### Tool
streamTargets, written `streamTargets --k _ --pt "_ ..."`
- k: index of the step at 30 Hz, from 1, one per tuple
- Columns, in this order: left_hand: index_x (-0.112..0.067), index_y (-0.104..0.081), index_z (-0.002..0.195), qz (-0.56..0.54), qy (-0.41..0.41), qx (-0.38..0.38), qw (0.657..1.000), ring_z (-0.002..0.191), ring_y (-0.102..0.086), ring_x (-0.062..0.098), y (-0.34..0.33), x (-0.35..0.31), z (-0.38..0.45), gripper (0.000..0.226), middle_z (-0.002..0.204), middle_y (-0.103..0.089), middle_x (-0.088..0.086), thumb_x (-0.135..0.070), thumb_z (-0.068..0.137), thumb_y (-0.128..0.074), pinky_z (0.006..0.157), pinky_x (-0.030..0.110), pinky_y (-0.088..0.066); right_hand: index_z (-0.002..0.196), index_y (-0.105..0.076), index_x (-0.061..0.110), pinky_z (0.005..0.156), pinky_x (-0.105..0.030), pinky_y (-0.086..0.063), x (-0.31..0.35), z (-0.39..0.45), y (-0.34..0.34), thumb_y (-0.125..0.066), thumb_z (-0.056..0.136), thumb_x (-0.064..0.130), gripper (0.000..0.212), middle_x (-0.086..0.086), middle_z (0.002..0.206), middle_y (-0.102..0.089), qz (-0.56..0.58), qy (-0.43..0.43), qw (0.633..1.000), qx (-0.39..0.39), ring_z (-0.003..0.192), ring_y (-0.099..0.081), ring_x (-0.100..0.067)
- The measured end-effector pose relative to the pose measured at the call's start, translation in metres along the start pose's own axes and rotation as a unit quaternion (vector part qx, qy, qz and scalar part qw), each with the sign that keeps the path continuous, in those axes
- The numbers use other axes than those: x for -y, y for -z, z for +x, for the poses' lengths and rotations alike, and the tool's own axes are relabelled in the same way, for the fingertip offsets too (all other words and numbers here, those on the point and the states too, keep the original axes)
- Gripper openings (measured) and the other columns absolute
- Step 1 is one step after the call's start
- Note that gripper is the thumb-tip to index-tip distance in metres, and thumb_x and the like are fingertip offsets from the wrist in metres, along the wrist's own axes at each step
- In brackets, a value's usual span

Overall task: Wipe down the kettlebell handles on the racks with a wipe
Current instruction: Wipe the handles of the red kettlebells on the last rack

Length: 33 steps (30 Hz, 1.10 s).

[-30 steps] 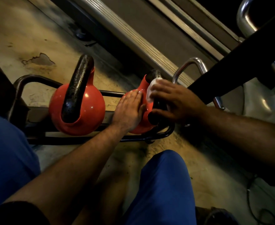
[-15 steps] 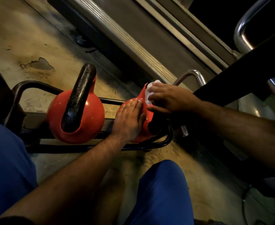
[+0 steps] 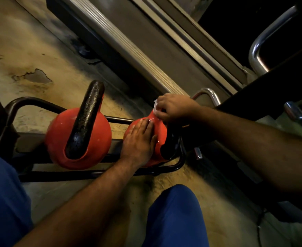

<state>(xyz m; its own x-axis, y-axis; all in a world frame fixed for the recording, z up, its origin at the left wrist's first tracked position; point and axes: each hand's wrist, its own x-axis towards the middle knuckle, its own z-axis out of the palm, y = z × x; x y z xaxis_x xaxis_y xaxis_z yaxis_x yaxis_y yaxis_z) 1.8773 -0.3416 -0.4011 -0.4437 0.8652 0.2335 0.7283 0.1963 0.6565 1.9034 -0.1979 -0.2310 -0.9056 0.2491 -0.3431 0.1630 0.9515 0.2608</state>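
- Head view: blue knees (image 3: 175, 216) are framing the bottom edge, over the floor (image 3: 31, 50).
- Left hand (image 3: 139, 141) is lying flat and open, gripping nothing, on the right kettlebell (image 3: 158, 132).
- Both kettlebells are sitting in a low black rack (image 3: 100, 172); the left kettlebell (image 3: 57, 138) is showing its black handle (image 3: 86, 120).
- Right hand (image 3: 175, 107) is curling closed around a white wipe (image 3: 156, 108) at the right kettlebell's far top.

A worn concrete floor (image 3: 31, 50) has a chipped patch (image 3: 34, 78) far left. A ribbed metal rail (image 3: 128, 50) runs diagonally; chrome tubing (image 3: 258, 49) curves far right.
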Motion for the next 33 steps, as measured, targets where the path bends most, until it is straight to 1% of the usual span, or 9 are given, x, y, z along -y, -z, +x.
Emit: streamTargets --k 8,10,13,15,19,23,28,31,33 --pt "-0.015 -0.034 0.151 0.014 0.007 -0.003 1.000 0.146 -0.029 0.024 0.001 -0.001 -0.003 0.065 0.157 -0.034 0.008 -0.048 0.098 -0.016 0.121 0.041 -0.018 0.098 -0.075 0.018 0.092 -0.041 -0.052 0.002 -0.002 0.000 -0.031 0.087 0.054 0.059 -0.002 0.117 -0.068 -0.004 0.009 1.000 0.017 0.114 -0.060 -0.022" --pt "-0.014 -0.035 0.151 0.012 0.010 -0.003 1.000 0.146 -0.030 0.025 0.001 -0.002 -0.002 0.064 0.156 -0.036 0.009 -0.048 0.099 -0.018 0.121 0.041 -0.019 0.106 -0.075 0.014 0.099 -0.037 -0.049 -0.005 -0.012 0.002 -0.034 0.092 0.051 0.057 -0.004 0.125 -0.067 0.027 0.049 0.998 0.022 0.124 -0.056 -0.020" --pt "-0.012 -0.040 0.148 -0.006 0.004 -0.004 1.000 0.143 -0.034 0.027 0.003 0.000 0.001 0.064 0.153 -0.041 0.012 -0.047 0.098 -0.022 0.120 0.042 -0.023 0.123 -0.069 0.016 0.098 -0.033 -0.047 -0.007 -0.020 0.010 -0.042 0.101 0.041 0.043 -0.002 0.140 -0.059 0.070 0.004 0.997 -0.012 0.129 -0.052 -0.018" --pt "-0.012 -0.040 0.148 -0.004 -0.001 -0.005 1.000 0.143 -0.034 0.026 0.003 0.000 0.000 0.063 0.153 -0.041 0.011 -0.047 0.098 -0.023 0.120 0.042 -0.024 0.119 -0.069 0.012 0.097 -0.039 -0.050 -0.003 -0.023 0.005 -0.040 0.099 0.044 0.047 -0.006 0.137 -0.059 0.089 -0.002 0.996 -0.025 0.127 -0.054 -0.022" --pt "-0.013 -0.040 0.148 -0.020 0.013 -0.007 1.000 0.145 -0.032 0.025 0.002 -0.003 0.000 0.064 0.154 -0.039 0.010 -0.047 0.097 -0.022 0.121 0.041 -0.020 0.118 -0.069 0.011 0.094 -0.047 -0.054 -0.017 -0.036 -0.006 -0.039 0.099 0.048 0.051 -0.007 0.132 -0.062 0.097 0.100 0.990 -0.038 0.131 -0.053 -0.023" --pt "-0.011 -0.043 0.147 -0.029 0.016 -0.009 0.999 0.143 -0.036 0.027 0.002 -0.003 0.003 0.066 0.152 -0.042 0.012 -0.047 0.095 -0.022 0.120 0.042 -0.023 0.117 -0.070 0.011 0.094 -0.044 -0.054 -0.010 -0.036 0.002 -0.035 0.096 0.054 0.060 -0.007 0.135 -0.062 0.146 0.011 0.987 -0.060 0.127 -0.057 -0.023" --pt "-0.013 -0.040 0.148 -0.021 0.009 -0.003 1.000 0.144 -0.032 0.024 0.000 0.000 0.003 0.063 0.154 -0.040 0.008 -0.046 0.097 -0.025 0.121 0.040 -0.022 0.111 -0.075 0.009 0.105 -0.033 -0.045 0.004 -0.069 -0.031 -0.043 0.101 0.049 0.051 -0.013 0.126 -0.068 0.146 0.101 0.974 -0.143 0.128 -0.054 -0.027" --pt "-0.014 -0.037 0.150 -0.021 0.018 0.016 0.999 0.146 -0.028 0.024 0.005 0.000 0.005 0.065 0.157 -0.035 0.008 -0.047 0.096 -0.024 0.121 0.039 -0.019 0.117 -0.071 0.009 0.105 -0.051 -0.048 -0.006 -0.057 -0.021 -0.040 0.104 0.050 0.054 -0.013 0.132 -0.063 0.217 0.042 0.969 -0.112 0.129 -0.056 -0.030" --pt "-0.015 -0.036 0.150 -0.031 0.012 0.024 0.999 0.147 -0.027 0.024 0.006 -0.001 0.006 0.064 0.157 -0.034 0.006 -0.047 0.096 -0.026 0.121 0.040 -0.020 0.117 -0.070 0.005 0.102 -0.048 -0.048 0.004 -0.058 -0.026 -0.044 0.102 0.045 0.049 -0.015 0.130 -0.063 0.229 0.011 0.961 -0.154 0.125 -0.058 -0.029"
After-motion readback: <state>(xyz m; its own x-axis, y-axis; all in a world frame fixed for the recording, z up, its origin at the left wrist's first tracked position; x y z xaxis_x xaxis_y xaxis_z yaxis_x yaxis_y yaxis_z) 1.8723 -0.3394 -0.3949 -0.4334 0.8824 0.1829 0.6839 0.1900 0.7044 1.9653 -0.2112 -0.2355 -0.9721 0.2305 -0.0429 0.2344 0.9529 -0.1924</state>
